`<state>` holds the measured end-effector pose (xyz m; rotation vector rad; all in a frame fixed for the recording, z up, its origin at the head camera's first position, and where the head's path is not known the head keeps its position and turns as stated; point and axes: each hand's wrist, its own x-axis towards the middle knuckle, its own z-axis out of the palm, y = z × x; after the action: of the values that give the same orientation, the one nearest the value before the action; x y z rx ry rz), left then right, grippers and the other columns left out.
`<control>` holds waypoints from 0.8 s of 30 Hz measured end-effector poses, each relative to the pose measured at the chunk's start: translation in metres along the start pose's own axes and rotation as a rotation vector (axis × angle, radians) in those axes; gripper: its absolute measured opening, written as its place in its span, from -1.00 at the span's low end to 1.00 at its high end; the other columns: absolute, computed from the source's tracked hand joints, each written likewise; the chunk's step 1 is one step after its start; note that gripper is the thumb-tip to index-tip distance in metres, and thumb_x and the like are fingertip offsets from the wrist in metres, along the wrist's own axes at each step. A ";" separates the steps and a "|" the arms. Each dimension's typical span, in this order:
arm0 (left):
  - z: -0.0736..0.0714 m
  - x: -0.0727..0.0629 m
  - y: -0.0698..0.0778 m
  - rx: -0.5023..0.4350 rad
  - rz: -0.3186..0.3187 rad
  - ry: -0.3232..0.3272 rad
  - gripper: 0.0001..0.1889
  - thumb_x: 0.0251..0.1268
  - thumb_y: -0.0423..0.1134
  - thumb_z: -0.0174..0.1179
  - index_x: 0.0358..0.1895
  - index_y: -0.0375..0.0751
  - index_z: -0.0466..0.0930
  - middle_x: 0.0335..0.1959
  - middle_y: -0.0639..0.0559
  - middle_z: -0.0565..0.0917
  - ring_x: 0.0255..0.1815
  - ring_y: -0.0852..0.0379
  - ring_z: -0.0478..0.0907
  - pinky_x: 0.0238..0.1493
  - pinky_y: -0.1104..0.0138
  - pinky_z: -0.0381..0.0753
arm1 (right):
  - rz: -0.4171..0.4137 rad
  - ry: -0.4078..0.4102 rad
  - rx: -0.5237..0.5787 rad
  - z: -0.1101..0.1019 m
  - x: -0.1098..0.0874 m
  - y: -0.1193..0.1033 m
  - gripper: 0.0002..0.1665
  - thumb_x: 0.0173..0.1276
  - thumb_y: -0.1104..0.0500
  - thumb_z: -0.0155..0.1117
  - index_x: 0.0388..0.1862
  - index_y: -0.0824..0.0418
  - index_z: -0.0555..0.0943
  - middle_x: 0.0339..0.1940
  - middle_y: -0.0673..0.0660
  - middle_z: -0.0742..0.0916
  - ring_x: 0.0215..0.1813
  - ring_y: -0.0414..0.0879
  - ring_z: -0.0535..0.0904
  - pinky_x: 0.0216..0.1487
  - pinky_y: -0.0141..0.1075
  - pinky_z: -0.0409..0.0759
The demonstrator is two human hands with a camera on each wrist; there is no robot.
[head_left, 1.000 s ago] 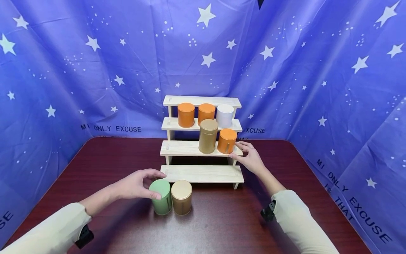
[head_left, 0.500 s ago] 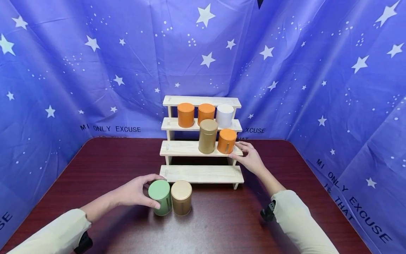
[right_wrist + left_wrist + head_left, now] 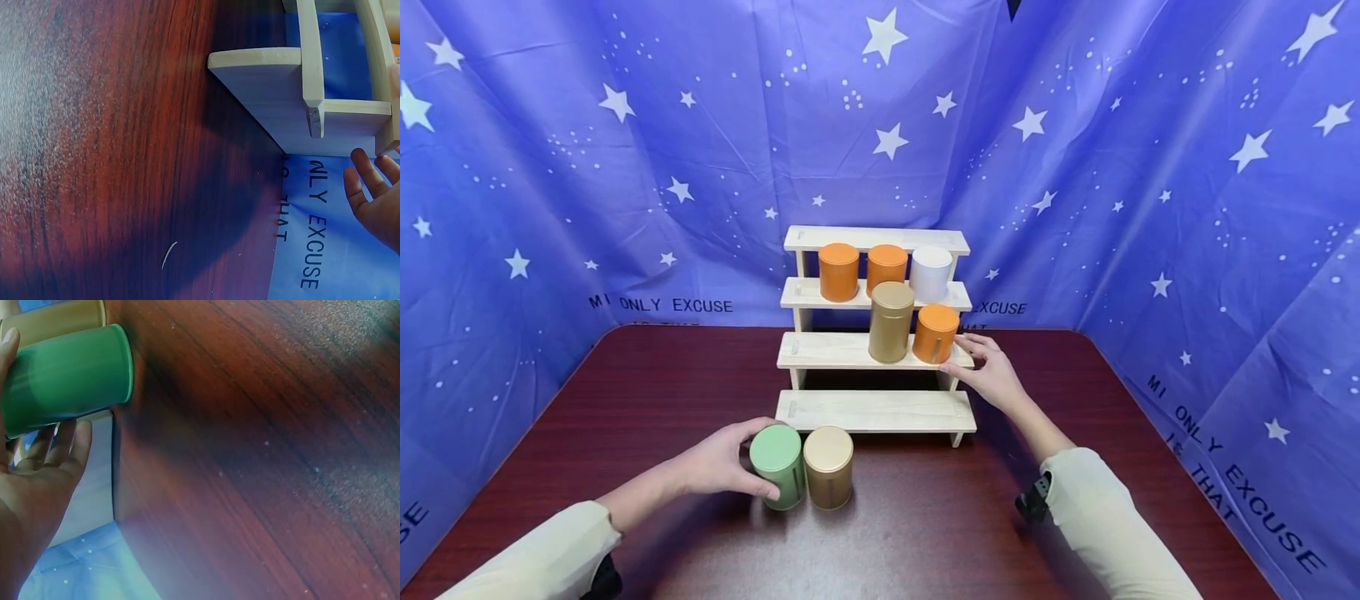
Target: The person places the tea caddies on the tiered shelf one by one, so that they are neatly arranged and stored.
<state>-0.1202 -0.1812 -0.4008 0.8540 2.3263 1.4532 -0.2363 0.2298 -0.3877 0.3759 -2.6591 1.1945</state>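
My left hand (image 3: pixel 722 458) curls round a green tin (image 3: pixel 778 468), which stands upright on the table. The thumb lies along its near side and the other fingers pass behind it. In the left wrist view the green tin (image 3: pixel 72 378) lies within the hand (image 3: pixel 44 481). Just right of it stands a shorter gold tin (image 3: pixel 829 468). My right hand (image 3: pixel 992 375) is at the right end of the third shelf from the top, fingers fairly straight beside an orange tin (image 3: pixel 936 335). In the right wrist view several fingers of the hand (image 3: pixel 378 200) are spread apart.
A stepped wooden rack (image 3: pixel 876 410) stands at the back of the dark red table (image 3: pixel 925 533). A tall gold tin (image 3: pixel 891 325) is on the orange tin's shelf. Two orange tins (image 3: pixel 838 273) and a white tin (image 3: pixel 931 275) sit one step higher. A blue star-patterned curtain (image 3: pixel 730 167) hangs behind.
My left hand has come down from over the green tin's lid and now wraps round its side. The green tin has shifted slightly. My right hand has stayed in place.
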 end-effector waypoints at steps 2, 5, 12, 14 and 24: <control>0.001 0.000 -0.002 -0.014 0.001 0.003 -0.26 -0.18 -0.21 0.51 0.15 -0.32 0.38 -0.04 -0.15 0.58 -0.07 0.36 0.51 -0.06 0.39 0.64 | 0.000 -0.001 -0.003 0.000 0.000 -0.001 -0.19 0.05 -0.05 0.47 0.28 0.18 0.45 0.33 0.23 0.43 0.31 0.12 0.34 0.23 0.03 0.38; 0.002 0.000 -0.005 -0.020 -0.004 0.006 -0.26 -0.18 -0.20 0.51 0.15 -0.30 0.38 -0.04 -0.12 0.58 -0.06 0.36 0.51 -0.05 0.38 0.63 | -0.001 0.001 0.000 0.000 0.000 -0.001 -0.19 0.04 -0.05 0.47 0.27 0.17 0.46 0.32 0.23 0.43 0.30 0.12 0.34 0.22 0.02 0.39; 0.002 -0.001 -0.008 0.017 -0.012 0.029 -0.27 -0.20 -0.17 0.52 0.14 -0.21 0.41 -0.06 -0.04 0.60 -0.07 0.36 0.52 -0.05 0.39 0.62 | -0.007 0.001 0.002 0.000 0.000 -0.002 -0.19 0.04 -0.04 0.47 0.28 0.17 0.46 0.33 0.24 0.43 0.30 0.12 0.34 0.22 0.03 0.38; 0.002 -0.002 -0.008 0.052 -0.003 0.042 -0.28 -0.20 -0.14 0.52 0.13 -0.19 0.42 -0.08 0.00 0.62 -0.08 0.36 0.52 -0.02 0.41 0.59 | -0.008 0.003 0.000 0.000 0.000 -0.002 -0.19 0.05 -0.04 0.47 0.27 0.18 0.46 0.32 0.24 0.44 0.30 0.12 0.34 0.23 0.03 0.38; -0.002 -0.005 -0.005 0.175 0.001 0.085 -0.30 -0.23 -0.05 0.52 0.10 -0.08 0.47 -0.12 0.15 0.65 -0.08 0.36 0.52 0.03 0.44 0.50 | -0.006 0.001 -0.004 0.001 0.000 0.000 -0.20 0.05 -0.03 0.47 0.27 0.19 0.46 0.32 0.23 0.44 0.33 0.11 0.32 0.26 0.02 0.37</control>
<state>-0.1195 -0.1874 -0.4047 0.8532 2.5464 1.3261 -0.2358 0.2293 -0.3881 0.3828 -2.6575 1.1872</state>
